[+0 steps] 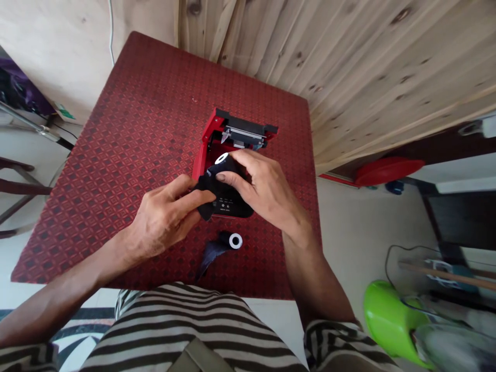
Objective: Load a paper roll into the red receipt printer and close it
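Note:
A red and black printer stands on the table with its top raised, and a black panel with small white markings faces me at its front. Above that panel my right hand grips a roll of black ribbon with a white core, thumb on the near side. My left hand pinches the crumpled loose end of this ribbon, left of the roll. A second black ribbon roll with a white core lies nearer to me, its tail spread on the cloth. My hands hide much of the printer's inside.
A red patterned cloth covers the table. Wooden boards rise along its far and right sides. A green plastic stool or tub is at lower right, and a dark wooden chair frame stands on the left.

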Motion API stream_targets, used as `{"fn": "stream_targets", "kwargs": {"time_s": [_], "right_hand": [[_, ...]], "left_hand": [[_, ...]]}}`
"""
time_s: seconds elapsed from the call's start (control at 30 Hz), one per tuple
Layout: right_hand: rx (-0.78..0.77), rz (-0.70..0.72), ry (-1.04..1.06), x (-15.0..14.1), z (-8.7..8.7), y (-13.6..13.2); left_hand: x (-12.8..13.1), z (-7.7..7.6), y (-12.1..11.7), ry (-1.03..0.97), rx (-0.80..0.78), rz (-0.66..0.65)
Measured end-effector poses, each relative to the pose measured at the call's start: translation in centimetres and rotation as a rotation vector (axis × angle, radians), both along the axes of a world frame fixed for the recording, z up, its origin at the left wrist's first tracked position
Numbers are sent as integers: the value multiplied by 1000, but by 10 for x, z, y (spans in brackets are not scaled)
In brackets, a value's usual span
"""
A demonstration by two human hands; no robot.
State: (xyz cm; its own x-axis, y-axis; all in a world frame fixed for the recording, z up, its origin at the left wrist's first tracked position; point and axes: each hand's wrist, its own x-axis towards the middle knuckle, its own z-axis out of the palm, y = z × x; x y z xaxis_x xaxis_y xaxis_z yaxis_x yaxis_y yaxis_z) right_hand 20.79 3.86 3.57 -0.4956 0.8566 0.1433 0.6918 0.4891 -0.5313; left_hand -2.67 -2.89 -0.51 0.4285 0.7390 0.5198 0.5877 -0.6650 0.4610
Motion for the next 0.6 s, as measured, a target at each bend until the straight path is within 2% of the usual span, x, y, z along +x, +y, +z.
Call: {"fn": "stream_targets", "kwargs": {"time_s": [0.2,0.37,0.47,0.6], "right_hand": [[15,-52,-306,-15,1,-11],[-105,-7,-434,-27,10,-3],[-134,-20,-473,-30,14,3],[-107,-32,-515,-31,18,5]], "left_hand": [[12,-5,-6,29,124,37],[21,-4,-5,51,215,98],[23,-4,1,21,141,82],[22,0,11,-82,-66,43]]}}
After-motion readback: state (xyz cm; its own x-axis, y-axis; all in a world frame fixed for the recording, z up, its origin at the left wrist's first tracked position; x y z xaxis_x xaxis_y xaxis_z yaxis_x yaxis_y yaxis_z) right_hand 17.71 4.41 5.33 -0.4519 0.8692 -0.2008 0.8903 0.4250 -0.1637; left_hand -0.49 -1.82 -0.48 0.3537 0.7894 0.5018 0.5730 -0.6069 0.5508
